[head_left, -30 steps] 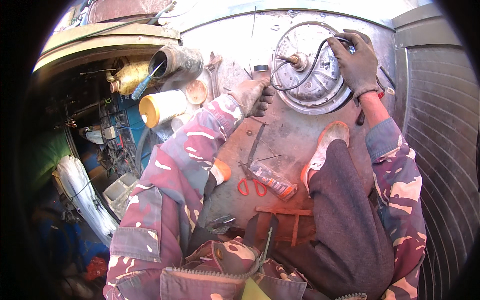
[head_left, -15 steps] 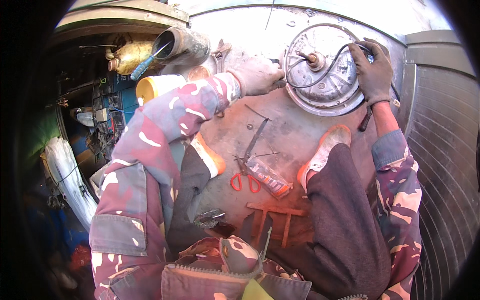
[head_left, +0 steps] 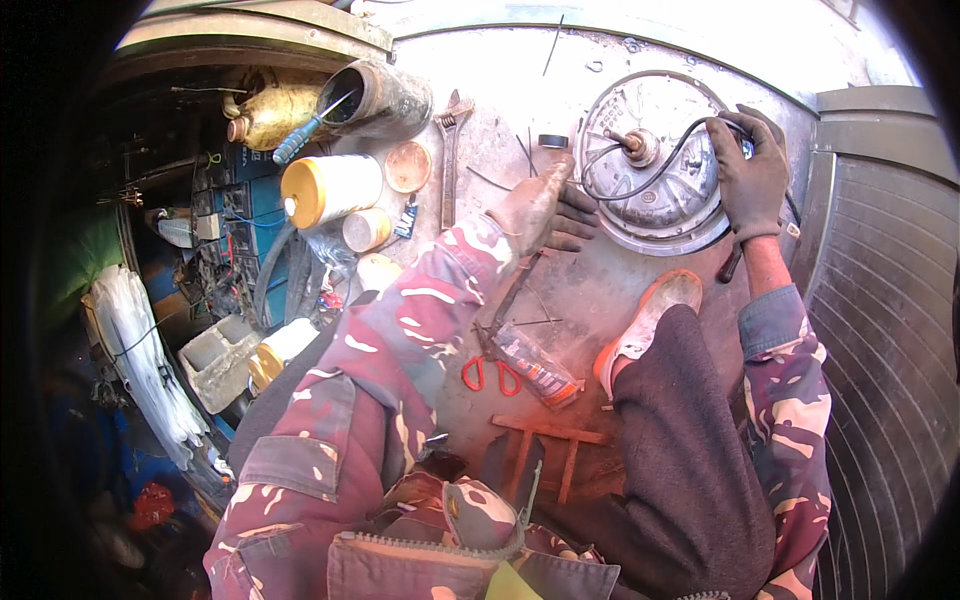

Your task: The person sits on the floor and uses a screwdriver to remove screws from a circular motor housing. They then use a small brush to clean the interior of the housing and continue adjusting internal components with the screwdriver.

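Observation:
A round silvery hub motor (head_left: 665, 215) lies on the metal surface ahead of me, its threaded axle (head_left: 632, 147) pointing up. From the axle a black cable (head_left: 655, 178) loops across the casing to the right. My right hand (head_left: 752, 170), in a dark glove, pinches this cable at the motor's right rim. Gloved too, my left hand (head_left: 552, 208) is just left of the motor, fingers stretched apart, with nothing visible in it. Just beyond it sits a small black ring-shaped roll (head_left: 553, 141), apparently tape.
Red-handled scissors (head_left: 490, 374) and a clear packet (head_left: 540, 366) lie between my feet. On the left are an adjustable wrench (head_left: 449, 155), a yellow-lidded white jar (head_left: 335, 188), a metal cylinder (head_left: 385, 100) and a blue-handled screwdriver (head_left: 297, 140). A ribbed panel (head_left: 890, 300) borders the right.
My left hand has drawn back toward me and spread its fingers, uncovering the black roll. My right hand keeps the cable at the rim. The view has shifted slightly.

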`<state>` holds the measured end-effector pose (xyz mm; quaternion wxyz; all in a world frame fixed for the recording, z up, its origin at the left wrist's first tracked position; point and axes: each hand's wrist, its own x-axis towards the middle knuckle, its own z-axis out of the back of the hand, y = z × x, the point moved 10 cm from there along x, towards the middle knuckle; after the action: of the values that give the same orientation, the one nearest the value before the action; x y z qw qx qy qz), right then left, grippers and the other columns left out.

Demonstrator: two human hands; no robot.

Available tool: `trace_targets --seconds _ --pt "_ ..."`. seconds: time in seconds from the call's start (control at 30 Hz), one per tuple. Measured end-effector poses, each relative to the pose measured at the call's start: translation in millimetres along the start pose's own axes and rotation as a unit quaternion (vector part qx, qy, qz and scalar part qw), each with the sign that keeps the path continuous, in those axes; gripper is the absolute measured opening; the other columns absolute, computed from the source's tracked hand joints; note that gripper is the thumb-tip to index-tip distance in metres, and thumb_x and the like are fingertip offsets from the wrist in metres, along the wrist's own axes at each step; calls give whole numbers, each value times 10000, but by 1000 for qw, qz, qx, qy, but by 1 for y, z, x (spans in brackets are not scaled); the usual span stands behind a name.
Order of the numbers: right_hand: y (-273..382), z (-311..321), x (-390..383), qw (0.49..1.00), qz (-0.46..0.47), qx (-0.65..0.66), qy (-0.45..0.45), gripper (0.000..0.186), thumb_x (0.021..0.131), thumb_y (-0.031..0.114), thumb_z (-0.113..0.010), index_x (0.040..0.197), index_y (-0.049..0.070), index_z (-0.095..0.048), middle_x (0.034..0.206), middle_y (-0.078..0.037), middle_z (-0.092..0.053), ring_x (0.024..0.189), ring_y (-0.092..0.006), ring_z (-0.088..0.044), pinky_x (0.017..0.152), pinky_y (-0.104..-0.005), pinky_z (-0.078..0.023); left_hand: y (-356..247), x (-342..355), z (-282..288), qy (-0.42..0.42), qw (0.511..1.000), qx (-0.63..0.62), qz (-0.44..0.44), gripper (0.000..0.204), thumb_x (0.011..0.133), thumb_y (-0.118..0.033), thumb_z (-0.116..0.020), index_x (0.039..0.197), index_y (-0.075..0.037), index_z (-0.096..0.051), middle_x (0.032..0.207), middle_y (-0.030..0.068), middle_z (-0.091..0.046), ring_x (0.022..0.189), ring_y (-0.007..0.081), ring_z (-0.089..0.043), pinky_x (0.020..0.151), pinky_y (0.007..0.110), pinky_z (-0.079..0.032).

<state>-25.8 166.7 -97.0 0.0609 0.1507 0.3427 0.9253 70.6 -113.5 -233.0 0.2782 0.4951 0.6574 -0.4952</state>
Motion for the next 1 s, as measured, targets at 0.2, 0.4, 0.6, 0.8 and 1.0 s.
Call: trace_targets --seconds 0.2,0.4,0.6,0.8,1.0 --pt "13 4 -6 1000 8 24 -8 286 888 305 -826 1042 68 -783 1227 -128 -702 1212 -275 -638 1033 -386 -522 -2 0 -15 -41 987 -151 20 505 1088 -527 -463 1146 -43 -592 1027 143 -685 859 276 -694 713 426 -606" --pt "19 2 -8 999 11 39 11 298 930 305 -790 1121 78 -756 1252 -146 -687 1298 -284 -587 1073 -406 -496 -6 -5 -14 -81 987 -132 40 386 1089 -417 -458 1069 -60 -603 949 124 -684 794 271 -690 674 435 -616" --pt "15 -11 -2 998 31 15 51 316 973 335 -727 1168 87 -746 1295 -152 -683 1327 -314 -580 1105 -414 -467 1 4 0 -79 997 -19 14 357 1081 -371 -471 1015 -58 -629 877 106 -678 709 244 -673 659 409 -609" --pt "10 -11 -2 999 28 17 43 344 963 361 -737 1185 97 -746 1322 -145 -670 1312 -312 -592 1104 -409 -470 -14 21 25 -45 918 389 -67 392 1060 -325 -495 902 -19 -682 810 109 -712 677 213 -686 650 369 -574" --pt "7 -13 -4 998 22 30 49 353 960 364 -744 1200 105 -741 1327 -144 -670 1327 -298 -585 1108 -402 -467 -64 7 1 3 553 779 -295 252 979 -249 -612 985 -12 -696 937 225 -728 888 412 -724 818 512 -574"
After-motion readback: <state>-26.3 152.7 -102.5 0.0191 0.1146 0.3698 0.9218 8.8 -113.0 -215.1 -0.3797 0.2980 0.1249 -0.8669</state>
